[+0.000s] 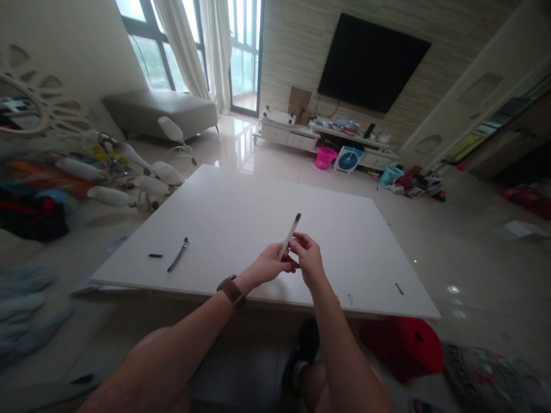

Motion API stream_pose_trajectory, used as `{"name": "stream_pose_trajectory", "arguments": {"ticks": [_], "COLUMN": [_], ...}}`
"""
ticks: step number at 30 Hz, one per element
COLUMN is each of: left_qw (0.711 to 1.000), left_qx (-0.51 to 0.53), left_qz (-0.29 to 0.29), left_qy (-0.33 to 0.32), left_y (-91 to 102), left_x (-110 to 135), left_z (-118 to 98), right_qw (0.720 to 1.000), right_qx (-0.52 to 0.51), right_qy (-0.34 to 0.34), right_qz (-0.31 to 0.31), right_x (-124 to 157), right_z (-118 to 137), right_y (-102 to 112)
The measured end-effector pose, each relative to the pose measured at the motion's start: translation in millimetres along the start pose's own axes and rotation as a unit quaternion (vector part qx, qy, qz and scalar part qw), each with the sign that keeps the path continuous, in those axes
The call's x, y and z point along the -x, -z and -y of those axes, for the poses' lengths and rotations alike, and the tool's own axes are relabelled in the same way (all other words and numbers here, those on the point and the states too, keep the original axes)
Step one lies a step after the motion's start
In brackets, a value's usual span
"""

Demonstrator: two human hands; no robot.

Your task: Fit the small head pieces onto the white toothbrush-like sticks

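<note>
A slim, pen-like white stick with a dark upper end stands tilted above the white table. My left hand, with a brown-strapped watch on its wrist, is closed around its lower part. Close against the right side of the stick, my right hand has its fingers bent and pinched together. A small dark thing shows between the hands, too unclear to name. To the left on the table lie a long dark tool with a bent head and a short black piece.
The white table stretches ahead of me. Near its right front lie a small dark green strip and a small clear piece. A white lamp with several shades stands beside its left edge. Under the front right is a red stool.
</note>
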State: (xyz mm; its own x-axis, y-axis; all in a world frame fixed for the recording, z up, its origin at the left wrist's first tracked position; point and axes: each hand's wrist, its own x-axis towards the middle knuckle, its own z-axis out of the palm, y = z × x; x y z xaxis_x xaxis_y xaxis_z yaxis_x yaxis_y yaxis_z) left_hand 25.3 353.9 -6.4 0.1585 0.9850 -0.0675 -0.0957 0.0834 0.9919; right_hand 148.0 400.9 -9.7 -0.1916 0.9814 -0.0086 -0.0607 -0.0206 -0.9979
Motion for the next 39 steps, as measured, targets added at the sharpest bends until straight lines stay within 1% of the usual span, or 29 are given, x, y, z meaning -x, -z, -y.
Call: {"name": "stream_pose_trajectory", "arguments": {"ticks": [3, 4, 6, 8, 11, 13, 15, 18, 21, 25, 29, 31, 32, 35, 36, 37, 39], "left_qw": [1.000, 1.000, 1.000, 1.000, 1.000, 0.998, 0.994, 0.983, 0.975, 0.967, 0.960, 0.961, 0.961, 0.962, 0.962, 0.962, 0.960], "left_qx": [0.005, 0.003, -0.009, -0.013, 0.010, 0.037, 0.076, 0.132, 0.159, 0.168, 0.175, 0.175, 0.172, 0.161, 0.160, 0.161, 0.167], "left_qz": [0.005, 0.005, 0.003, 0.006, -0.002, -0.033, -0.076, -0.125, -0.157, -0.193, -0.216, -0.214, -0.213, -0.217, -0.219, -0.220, -0.222], "left_qy": [0.009, 0.011, 0.015, 0.020, 0.027, 0.029, 0.022, 0.011, 0.005, -0.011, -0.021, -0.027, -0.028, -0.026, -0.025, -0.025, -0.031], "left_y": [-1.2, -0.6, 1.6, 4.7, 9.6, 13.0, 16.4, 21.1, 24.2, 26.0, 27.4, 28.4, 28.9, 30.7, 31.2, 31.6, 32.0], "left_x": [-1.1, -1.8, -3.5, -5.4, -8.6, -10.4, -11.5, -11.4, -10.5, -11.2, -13.1, -13.6, -13.7, -13.6, -13.5, -13.4, -12.8], "left_z": [0.3, 0.6, 1.7, 3.4, 5.6, 5.8, 4.8, 2.0, -0.1, -0.1, -0.6, -2.0, -2.9, -4.9, -5.1, -5.0, -4.3], "right_qw": [1.000, 1.000, 1.000, 0.996, 0.981, 0.974, 0.978, 0.991, 0.991, 0.963, 0.930, 0.914, 0.906, 0.885, 0.883, 0.886, 0.898], "right_qx": [0.009, 0.012, 0.001, -0.037, -0.097, -0.111, -0.098, -0.027, 0.089, 0.246, 0.356, 0.396, 0.413, 0.453, 0.454, 0.447, 0.424], "right_qy": [-0.004, -0.002, 0.016, 0.052, 0.099, 0.102, 0.087, 0.060, 0.067, 0.096, 0.095, 0.093, 0.092, 0.093, 0.096, 0.101, 0.109], "right_qz": [0.026, 0.026, -0.004, -0.058, -0.139, -0.167, -0.162, -0.119, -0.078, -0.049, -0.013, 0.003, 0.000, -0.057, -0.073, -0.076, -0.044], "right_x": [-2.9, -4.3, -7.6, -11.2, -15.4, -16.1, -14.8, -10.2, -4.1, 3.0, 5.4, 4.2, 3.2, 0.9, 0.9, 1.4, 3.4], "right_z": [-0.9, 0.1, 5.0, 12.9, 25.4, 29.5, 28.4, 20.1, 13.1, 11.4, 10.7, 10.8, 11.4, 14.4, 15.2, 15.7, 15.6], "right_y": [2.7, 3.1, 4.2, 7.1, 16.0, 23.0, 28.5, 31.7, 30.0, 23.0, 14.6, 13.0, 13.3, 16.3, 17.1, 17.5, 16.9]}}
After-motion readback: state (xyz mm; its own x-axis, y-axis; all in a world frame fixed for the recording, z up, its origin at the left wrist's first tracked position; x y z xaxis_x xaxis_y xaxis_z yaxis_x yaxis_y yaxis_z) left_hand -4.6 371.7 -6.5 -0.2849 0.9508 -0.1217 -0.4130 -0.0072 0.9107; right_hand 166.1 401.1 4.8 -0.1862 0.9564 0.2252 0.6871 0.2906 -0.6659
